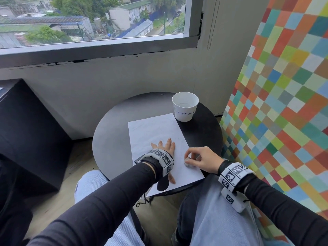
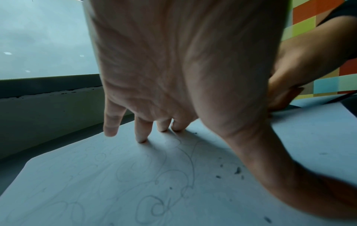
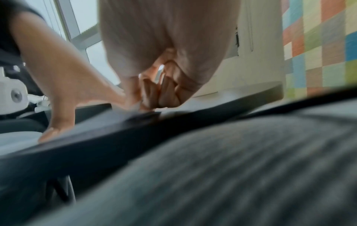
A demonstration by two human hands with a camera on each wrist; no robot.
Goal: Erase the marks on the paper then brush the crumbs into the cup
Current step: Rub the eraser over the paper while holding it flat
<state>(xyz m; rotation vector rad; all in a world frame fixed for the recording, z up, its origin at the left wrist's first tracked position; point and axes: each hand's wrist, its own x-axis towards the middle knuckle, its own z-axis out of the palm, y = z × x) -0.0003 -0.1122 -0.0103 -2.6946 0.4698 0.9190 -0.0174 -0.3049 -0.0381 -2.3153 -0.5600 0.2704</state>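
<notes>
We see a white sheet of paper [image 1: 156, 132] lying on a round black table [image 1: 110, 135], its long side running from the near edge toward the far right, where a white paper cup [image 1: 185, 106] stands upright just beyond the sheet's far right corner. The cup bears handwritten letters reading "WASTE BASK" as far as we can make out.

The left hand [image 1: 166, 148] lies flat on the middle of the paper, fingers straight and spread, the thumb stretched back toward the near edge — it presses the sheet down and grips nothing. In the left wrist view the fingertips [image 2: 142, 139] touch the sheet, and faint looping pencil marks [image 2: 154, 209] show across it, with dark eraser crumbs [image 2: 237, 170] scattered beside the thumb.

The right hand [image 1: 200, 159] sits at the paper's right edge, near the near right corner. Its fingers are curled and pinch a small pale eraser [image 1: 187, 161] against the sheet — the grip is clamped on it. The right wrist view is blurred; we can only tell the curled fingers [image 3: 166, 91] bunched low over the table's edge.

A window [image 1: 92, 20] runs along the wall behind the table, and a wall of coloured squares [image 1: 284, 103] rises at the right.
</notes>
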